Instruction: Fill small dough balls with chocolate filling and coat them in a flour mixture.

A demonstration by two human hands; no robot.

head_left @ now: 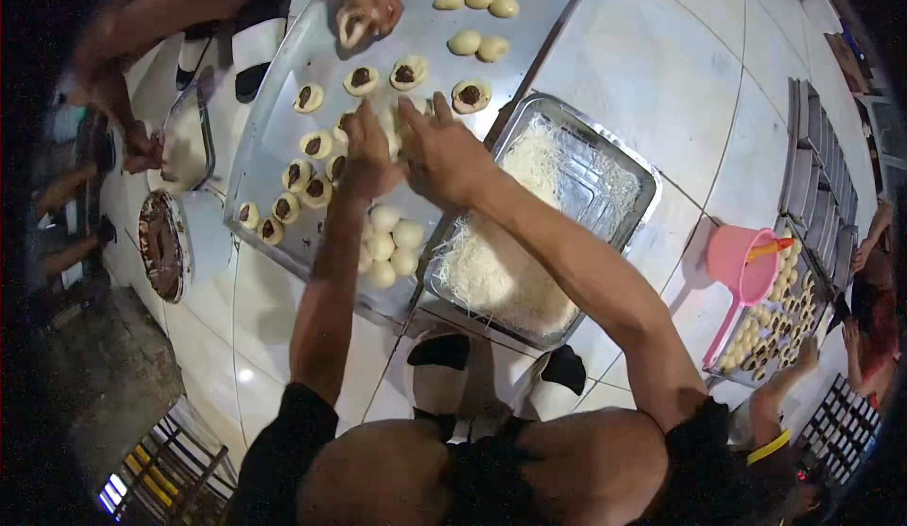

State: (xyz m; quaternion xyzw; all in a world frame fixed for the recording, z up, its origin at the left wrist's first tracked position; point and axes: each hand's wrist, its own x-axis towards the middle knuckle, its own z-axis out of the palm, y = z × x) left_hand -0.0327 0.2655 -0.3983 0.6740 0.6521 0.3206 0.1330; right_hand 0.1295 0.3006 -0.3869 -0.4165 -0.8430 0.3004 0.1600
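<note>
Side by side over a wide metal tray (pixel 248 162), my left hand (pixel 368 156) and my right hand (pixel 439 153) close in on a pale dough piece (pixel 391 122), their fingers bent around it and partly hiding it. Flat dough rounds topped with dark brown filling (pixel 408 73) lie about my hands. Smooth dough balls (pixel 382 246) are clustered near my left forearm. Under my right forearm sits a rectangular metal pan (pixel 652 181) holding pale grated shreds (pixel 501 276). At the far edge, another person's hand (pixel 376 2) holds a curved piece of dough (pixel 352 27).
Left of the tray stands a white tub (pixel 203 233) with dark brown filling. A pink dipper (pixel 742 262) holds an orange-handled tool. Another tray of dough pieces (pixel 770 332) and several metal tins (pixel 817 177) are at the right. Other people sit nearby.
</note>
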